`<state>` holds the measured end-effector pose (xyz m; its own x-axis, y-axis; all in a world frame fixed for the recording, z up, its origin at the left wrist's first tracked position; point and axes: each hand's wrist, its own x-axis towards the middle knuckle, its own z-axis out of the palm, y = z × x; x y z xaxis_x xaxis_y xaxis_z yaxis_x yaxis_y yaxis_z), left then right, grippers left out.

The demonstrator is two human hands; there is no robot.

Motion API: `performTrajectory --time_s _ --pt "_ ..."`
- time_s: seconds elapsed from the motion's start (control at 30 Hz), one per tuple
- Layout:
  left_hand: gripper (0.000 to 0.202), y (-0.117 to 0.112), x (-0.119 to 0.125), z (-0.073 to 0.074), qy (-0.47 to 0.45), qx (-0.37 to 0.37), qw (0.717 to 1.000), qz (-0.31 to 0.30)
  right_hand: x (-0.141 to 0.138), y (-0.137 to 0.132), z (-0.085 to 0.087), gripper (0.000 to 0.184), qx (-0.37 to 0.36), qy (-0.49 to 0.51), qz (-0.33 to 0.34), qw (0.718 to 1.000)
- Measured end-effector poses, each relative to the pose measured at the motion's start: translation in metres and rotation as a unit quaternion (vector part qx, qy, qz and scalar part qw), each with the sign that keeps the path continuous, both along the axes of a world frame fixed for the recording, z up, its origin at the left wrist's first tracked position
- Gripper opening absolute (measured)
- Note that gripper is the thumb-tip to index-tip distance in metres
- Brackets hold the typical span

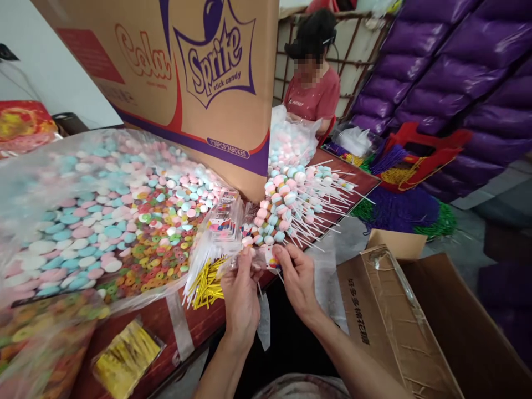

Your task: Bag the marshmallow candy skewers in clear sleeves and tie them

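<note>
My left hand (pixel 240 293) and my right hand (pixel 297 277) are both pinched on the edges of a small clear printed wrapper (pixel 262 256) at the table's front edge. Just beyond my fingers lies a pile of candy skewers (pixel 291 205), pastel marshmallow pieces on white sticks. A heap of yellow twist ties (pixel 206 282) lies left of my left hand, next to a stack of clear printed bags (pixel 222 221).
A big plastic sheet holds pastel discs and coloured ring candies (pixel 116 216) on the red table (pixel 153 321). A Sprite stick candy carton (pixel 187 72) stands behind. Another person in a red shirt (pixel 311 88) sits opposite. An open cardboard box (pixel 407 316) is at my right.
</note>
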<state>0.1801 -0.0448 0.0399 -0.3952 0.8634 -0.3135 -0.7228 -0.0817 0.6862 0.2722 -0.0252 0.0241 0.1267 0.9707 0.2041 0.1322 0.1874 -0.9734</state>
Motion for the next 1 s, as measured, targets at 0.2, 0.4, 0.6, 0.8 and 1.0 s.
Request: performTrajectory --time_s 0.2,0.4,0.6,0.8,1.0 --pt "0.025 0.001 -0.009 -0.006 -0.017 0.02 1.0 -0.005 0.01 0.006 0.012 0.044 0.049 -0.122 0.012 0.991" --pt "0.017 0.018 -0.024 -0.004 -0.103 -0.026 0.994 -0.004 0.037 0.054 0.036 0.021 0.12 -0.369 -0.165 0.907" --pt "0.015 0.03 -0.026 0.006 -0.142 -0.086 0.986 -0.008 0.045 0.081 0.03 0.02 0.127 -0.353 -0.144 0.916" --pt "0.023 0.037 -0.026 0.003 -0.153 -0.137 0.979 0.003 0.062 0.02 0.035 0.013 0.192 -0.23 -0.057 0.953" --pt "0.023 0.041 -0.019 -0.004 -0.132 -0.107 0.985 -0.008 0.084 -0.009 0.019 0.013 0.231 -0.318 0.001 0.92"
